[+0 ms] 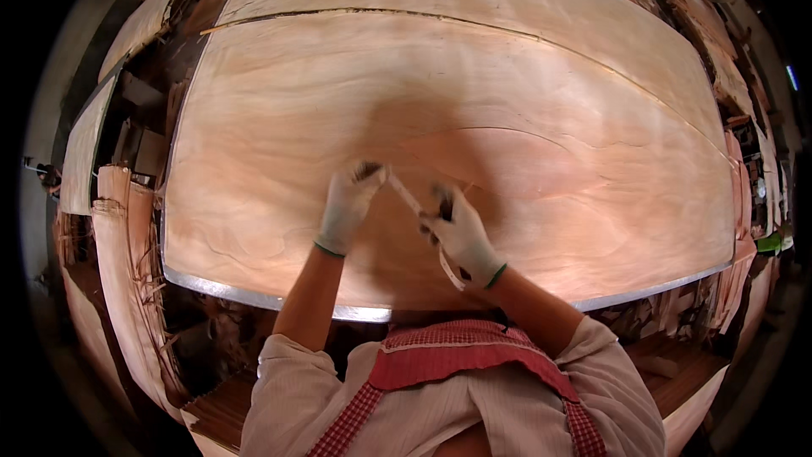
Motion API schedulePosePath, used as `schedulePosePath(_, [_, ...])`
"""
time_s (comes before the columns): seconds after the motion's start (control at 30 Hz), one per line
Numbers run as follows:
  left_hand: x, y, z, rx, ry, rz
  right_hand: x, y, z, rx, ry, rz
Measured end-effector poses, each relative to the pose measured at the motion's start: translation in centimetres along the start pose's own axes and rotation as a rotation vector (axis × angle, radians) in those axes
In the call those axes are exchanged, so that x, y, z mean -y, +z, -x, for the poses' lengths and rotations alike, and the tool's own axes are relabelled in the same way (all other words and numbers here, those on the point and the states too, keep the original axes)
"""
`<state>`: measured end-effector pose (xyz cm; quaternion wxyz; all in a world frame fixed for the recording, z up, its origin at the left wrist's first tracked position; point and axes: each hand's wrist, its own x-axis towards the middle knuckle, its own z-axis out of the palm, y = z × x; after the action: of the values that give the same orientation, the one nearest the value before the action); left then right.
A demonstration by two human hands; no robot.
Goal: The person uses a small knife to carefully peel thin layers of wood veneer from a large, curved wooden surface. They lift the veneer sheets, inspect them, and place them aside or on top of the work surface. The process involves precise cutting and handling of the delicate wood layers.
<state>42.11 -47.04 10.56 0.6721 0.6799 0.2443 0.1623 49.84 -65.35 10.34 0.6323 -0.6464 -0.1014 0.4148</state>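
Grip, left hand (348, 203): pinching pale strip (404, 192); right hand (465, 237): grasping same strip; veneer sheet (271, 118): split (507, 129) uncovered, apparently untreated.

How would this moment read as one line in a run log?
left hand: holding strip | right hand: at strip, grip blurred | strip: slanting between hands | wood sheet: beneath both hands

Head-worn wide fisheye view, facing steeply down, close above the hands (348, 206) and wood sheet (271, 118)
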Motion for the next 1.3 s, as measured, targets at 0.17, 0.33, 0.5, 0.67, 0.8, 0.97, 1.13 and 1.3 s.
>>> schedulePosePath(0.17, [9.3,-0.5,-3.6,-0.178,0.101,-0.454,-7.7,-1.1,-1.5,-0.017,0.232,0.225])
schedulePosePath(0.33, [10.3,1.4,-11.2,-0.217,0.483,-0.816,-9.0,-0.1,-5.2,-0.124,0.251,-0.045])
schedulePosePath(0.5, [13.9,2.4,-12.8,-0.301,0.409,-0.897,-10.2,1.1,-5.9,-0.252,0.294,-0.191])
schedulePosePath(0.67, [14.0,1.6,-10.7,-0.157,0.509,-1.058,-9.4,-2.8,-7.2,-0.311,-0.179,0.89])
schedulePosePath(0.8, [12.3,2.9,-11.4,-0.102,0.27,-1.151,-7.0,-9.4,-5.7,-0.32,0.143,0.358])
schedulePosePath(0.97, [12.1,14.8,-10.7,-0.022,0.588,-1.076,-10.7,-11.0,-0.8,-0.411,0.271,-0.082])
schedulePosePath(1.13, [13.7,20.6,-9.8,0.179,0.547,-1.167,-8.7,-16.0,-2.2,-0.344,0.013,0.872])
schedulePosePath(1.3, [12.5,22.2,-10.5,0.2,0.566,-1.257,-1.4,-25.5,-5.0,-0.512,0.04,0.583])
